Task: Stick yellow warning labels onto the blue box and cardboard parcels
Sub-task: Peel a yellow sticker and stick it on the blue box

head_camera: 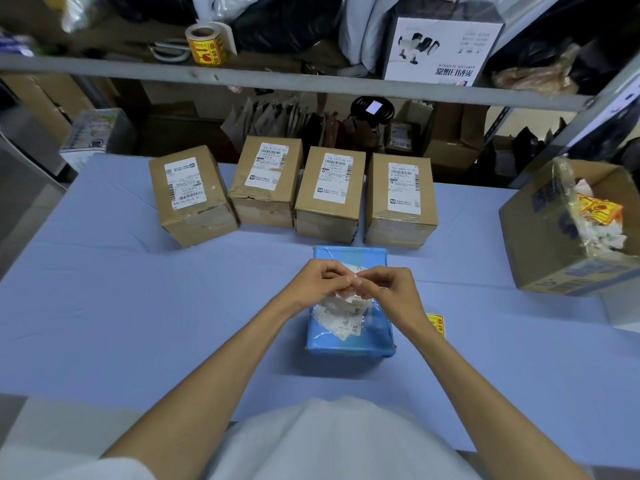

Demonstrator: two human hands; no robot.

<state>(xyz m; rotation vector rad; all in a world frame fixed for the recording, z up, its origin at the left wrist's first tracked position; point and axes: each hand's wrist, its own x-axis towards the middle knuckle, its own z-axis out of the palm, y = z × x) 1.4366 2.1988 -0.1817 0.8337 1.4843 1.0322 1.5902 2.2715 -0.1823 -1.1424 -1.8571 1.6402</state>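
A blue box [349, 336] wrapped in clear film lies on the table in front of me, with white shipping slips on its top. Above it my left hand [313, 280] and my right hand [391, 289] meet fingertip to fingertip and pinch a small white piece of paper [353, 271]. A yellow warning label [435, 323] lies on the table just right of my right forearm, partly hidden by it. Several cardboard parcels, such as the left one [188, 199] and the right one [401, 199], stand in a row behind the blue box, each with a white shipping label.
The blue table cloth [138, 299] covers the table. An open cardboard box [568, 230] with crumpled label backing stands at the right edge. On the shelf above, a roll of yellow labels [206, 45] sits beside scissors [169, 50] and a white scanner box [440, 46].
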